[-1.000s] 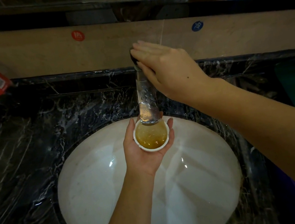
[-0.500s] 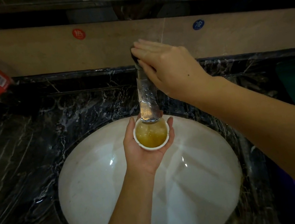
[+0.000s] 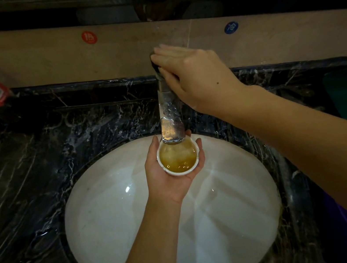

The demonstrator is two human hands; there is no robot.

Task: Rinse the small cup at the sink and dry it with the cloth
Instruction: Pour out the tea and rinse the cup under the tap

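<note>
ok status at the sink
Left hand cradles cup under tap. Right hand on tap handle. Cup holds amber liquid. Nothing in the way.

1. There is one view only, from a wide-angle camera worn on the person's head, so no second view shares any of the scene.
2. It looks forward and steeply down onto the white sink (image 3: 125, 232), which fills the lower middle of the frame.
3. It sits close: both forearms enter from the bottom and right edges and reach over the sink.
4. Beyond the sink, the dark marble counter (image 3: 21, 181), the beige wall strip and a mirror edge close the top.
5. Straight lines bow near the edges.
</note>
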